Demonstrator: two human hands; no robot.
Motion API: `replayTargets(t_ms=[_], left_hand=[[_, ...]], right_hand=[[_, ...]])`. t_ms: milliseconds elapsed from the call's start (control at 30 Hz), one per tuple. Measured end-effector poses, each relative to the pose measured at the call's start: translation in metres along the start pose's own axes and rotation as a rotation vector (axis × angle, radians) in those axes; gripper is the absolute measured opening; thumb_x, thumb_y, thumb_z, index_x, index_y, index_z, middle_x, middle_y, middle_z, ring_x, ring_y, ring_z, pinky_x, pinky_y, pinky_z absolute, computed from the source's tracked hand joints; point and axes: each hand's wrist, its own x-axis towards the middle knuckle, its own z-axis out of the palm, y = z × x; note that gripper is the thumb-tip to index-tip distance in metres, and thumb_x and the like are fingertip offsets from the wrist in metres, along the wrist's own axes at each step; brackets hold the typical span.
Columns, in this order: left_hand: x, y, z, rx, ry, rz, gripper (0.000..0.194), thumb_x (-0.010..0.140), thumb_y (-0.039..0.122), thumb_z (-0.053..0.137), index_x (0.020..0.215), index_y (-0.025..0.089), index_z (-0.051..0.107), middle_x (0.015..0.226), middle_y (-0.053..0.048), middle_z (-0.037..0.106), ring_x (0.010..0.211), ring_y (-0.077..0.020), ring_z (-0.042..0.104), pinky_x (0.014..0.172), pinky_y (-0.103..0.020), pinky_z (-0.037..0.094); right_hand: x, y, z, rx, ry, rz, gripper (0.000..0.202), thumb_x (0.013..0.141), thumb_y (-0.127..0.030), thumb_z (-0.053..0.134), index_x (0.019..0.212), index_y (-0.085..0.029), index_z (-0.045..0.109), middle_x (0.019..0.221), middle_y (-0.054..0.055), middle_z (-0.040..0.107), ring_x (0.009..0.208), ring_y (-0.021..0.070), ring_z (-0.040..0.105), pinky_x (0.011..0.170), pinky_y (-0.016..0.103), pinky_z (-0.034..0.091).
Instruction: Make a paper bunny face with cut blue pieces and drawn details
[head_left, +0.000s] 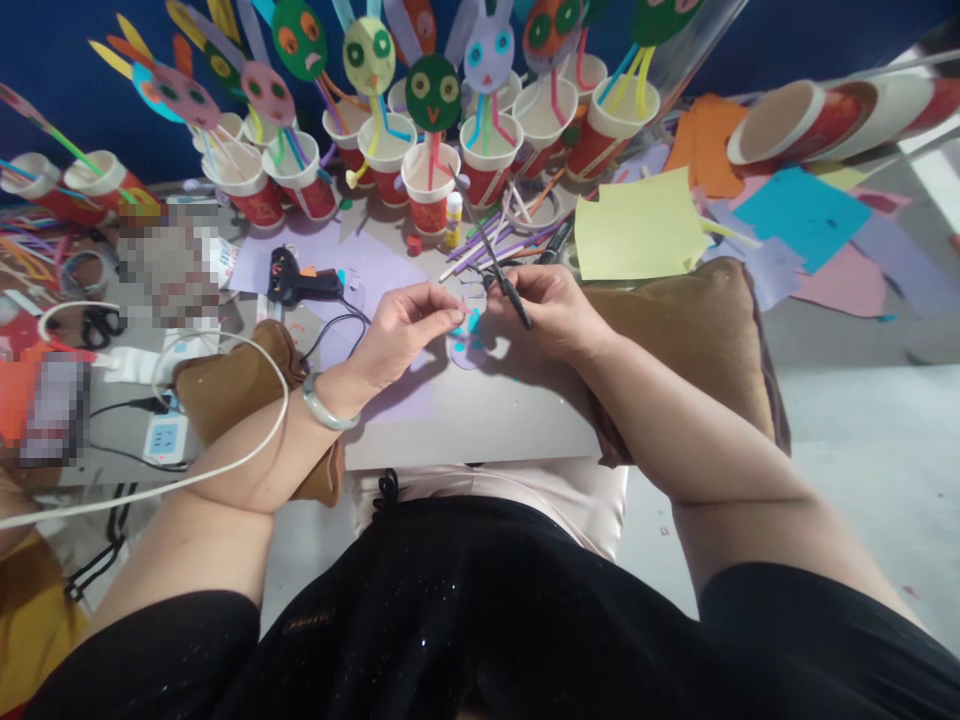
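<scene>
My left hand (409,325) is closed in a pinch on a small pink paper piece (464,304). Just below the fingertips a purple paper face (469,352) with blue pieces on it lies on the table. My right hand (551,308) is closed around a long slender tool (508,290) with a black end and a thin grey shaft pointing away from me; its exact kind is unclear. Both hands are close together over the face. Whether the right fingertips also pinch something small is hidden.
Paper cups (427,190) with paper animal heads line the back. A black glue gun (304,280) lies left on purple paper. A glue stick (454,220) stands behind my hands. Brown cushions (675,340) flank the workspace; a white cable (277,430) crosses my left arm.
</scene>
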Motion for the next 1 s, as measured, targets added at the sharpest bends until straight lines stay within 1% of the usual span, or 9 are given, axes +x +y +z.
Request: replayTargets(t_ms=[133, 267, 433, 533, 633, 800, 900, 1000], left_hand=[[-0.0003, -0.0024, 0.0011, 0.038, 0.001, -0.019, 0.021, 0.075, 0.035, 0.085, 0.074, 0.020, 0.070, 0.072, 0.002, 0.067, 0.067, -0.0106, 0.059, 0.067, -0.026, 0.049], [0.0004, -0.0058, 0.0015, 0.035, 0.002, -0.008, 0.017, 0.075, 0.032, 0.084, 0.073, 0.020, 0.072, 0.074, 0.002, 0.068, 0.069, -0.0106, 0.059, 0.069, -0.026, 0.049], [0.0021, -0.0089, 0.0004, 0.006, 0.003, 0.008, 0.015, 0.073, 0.029, 0.086, 0.076, 0.019, 0.075, 0.077, 0.001, 0.071, 0.071, -0.0106, 0.063, 0.070, -0.025, 0.051], [0.0024, -0.0089, 0.0004, 0.022, -0.017, -0.016, 0.019, 0.074, 0.033, 0.087, 0.079, 0.019, 0.077, 0.076, 0.000, 0.073, 0.068, -0.0116, 0.064, 0.067, -0.026, 0.052], [0.0021, -0.0081, 0.0010, 0.032, -0.015, -0.027, 0.023, 0.072, 0.036, 0.089, 0.078, 0.018, 0.076, 0.075, 0.000, 0.072, 0.066, -0.0117, 0.063, 0.065, -0.026, 0.052], [0.0020, -0.0079, 0.0005, 0.040, -0.004, -0.005, 0.024, 0.073, 0.038, 0.089, 0.077, 0.019, 0.076, 0.076, -0.001, 0.074, 0.069, -0.0117, 0.064, 0.067, -0.026, 0.053], [0.0023, -0.0084, -0.0005, 0.067, -0.005, 0.003, 0.022, 0.074, 0.038, 0.087, 0.077, 0.019, 0.077, 0.079, -0.002, 0.076, 0.072, -0.0125, 0.066, 0.070, -0.026, 0.053], [0.0026, -0.0078, -0.0008, 0.110, -0.007, 0.023, 0.021, 0.074, 0.037, 0.086, 0.078, 0.018, 0.077, 0.079, -0.003, 0.076, 0.072, -0.0137, 0.067, 0.069, -0.027, 0.053]], right_hand=[[-0.0034, 0.0029, 0.0070, 0.013, -0.028, 0.051, 0.052, 0.058, -0.057, 0.099, 0.065, -0.018, 0.066, 0.061, -0.003, 0.060, 0.056, 0.0079, 0.047, 0.052, 0.024, 0.042], [-0.0048, 0.0056, 0.0109, 0.006, -0.044, 0.067, 0.052, 0.059, -0.058, 0.099, 0.064, -0.017, 0.066, 0.061, -0.003, 0.058, 0.056, 0.0078, 0.047, 0.053, 0.024, 0.042], [-0.0043, 0.0065, 0.0102, 0.011, -0.049, 0.058, 0.053, 0.058, -0.057, 0.099, 0.064, -0.017, 0.065, 0.062, -0.003, 0.058, 0.057, 0.0073, 0.047, 0.054, 0.023, 0.040], [-0.0045, 0.0061, 0.0103, 0.001, -0.043, 0.058, 0.053, 0.058, -0.057, 0.099, 0.064, -0.017, 0.065, 0.062, -0.003, 0.058, 0.058, 0.0076, 0.047, 0.054, 0.023, 0.040], [-0.0047, 0.0061, 0.0110, 0.006, -0.043, 0.057, 0.054, 0.059, -0.058, 0.099, 0.064, -0.017, 0.064, 0.062, -0.004, 0.057, 0.058, 0.0074, 0.046, 0.054, 0.024, 0.040], [-0.0042, 0.0068, 0.0110, 0.006, -0.049, 0.058, 0.054, 0.058, -0.058, 0.099, 0.064, -0.017, 0.064, 0.061, -0.004, 0.057, 0.057, 0.0070, 0.046, 0.053, 0.024, 0.039], [-0.0042, 0.0064, 0.0104, -0.003, -0.054, 0.059, 0.053, 0.059, -0.057, 0.099, 0.065, -0.017, 0.065, 0.062, -0.003, 0.058, 0.058, 0.0074, 0.048, 0.055, 0.024, 0.041], [-0.0048, 0.0061, 0.0109, -0.011, -0.070, 0.055, 0.052, 0.061, -0.056, 0.098, 0.065, -0.016, 0.065, 0.064, -0.002, 0.060, 0.059, 0.0077, 0.049, 0.056, 0.024, 0.042]])
